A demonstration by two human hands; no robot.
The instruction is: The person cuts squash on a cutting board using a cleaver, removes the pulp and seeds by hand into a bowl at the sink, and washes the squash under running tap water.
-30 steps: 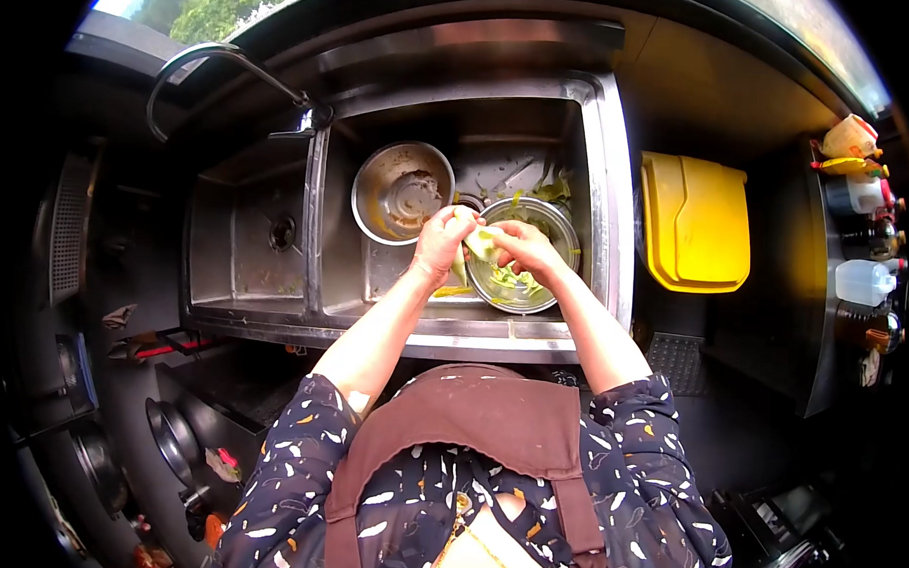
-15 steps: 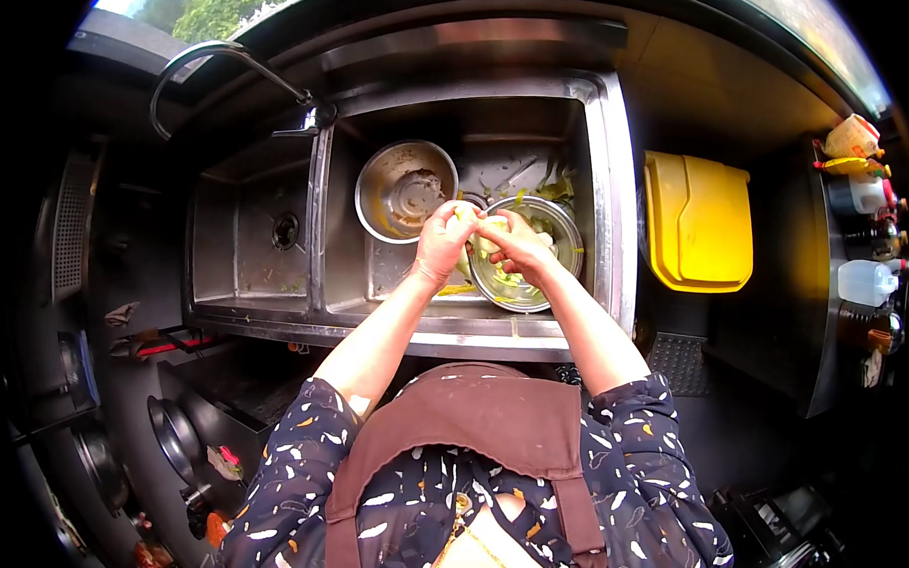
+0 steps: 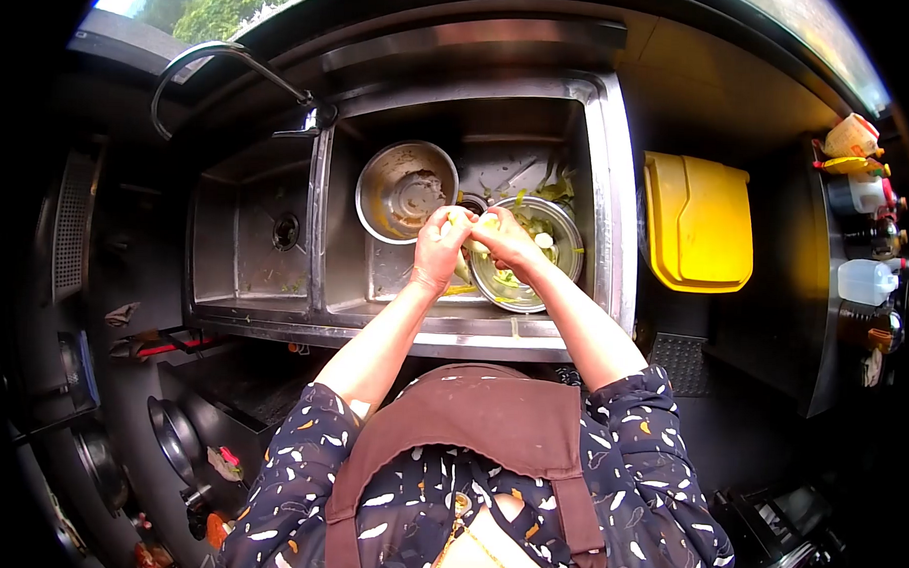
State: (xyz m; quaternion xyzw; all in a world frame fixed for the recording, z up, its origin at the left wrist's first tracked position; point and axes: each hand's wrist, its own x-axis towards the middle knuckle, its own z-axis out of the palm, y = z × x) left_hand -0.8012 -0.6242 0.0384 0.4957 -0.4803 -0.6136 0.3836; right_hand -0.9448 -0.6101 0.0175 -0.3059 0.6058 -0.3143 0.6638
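Above the right-hand sink basin (image 3: 347,270), my left hand (image 3: 442,252) and my right hand (image 3: 511,242) meet with fingers closed. A pale yellowish-green vegetable piece (image 3: 489,221) shows at my right fingertips; my left fingers pinch at its left side, and what they hold is mostly hidden. Just under my right hand sits a round bowl (image 3: 578,266) with pale and green vegetable pieces (image 3: 544,241) in it. To the left, a steel bowl (image 3: 376,186) with brownish residue inside stands near my left hand.
Green leafy scraps (image 3: 558,185) lie behind the vegetable bowl, and yellowish scraps (image 3: 459,289) lie at its left. A curved faucet (image 3: 237,51) rises over the smaller left basin (image 3: 226,226). Right of the sink stands a yellow lidded bin (image 3: 699,224); bottles (image 3: 865,282) line the far right.
My right fingers have drawn in from a looser, extended pose and now grip a pale piece. Both hands have shifted slightly. A whitish piece in the bowl shows more plainly.
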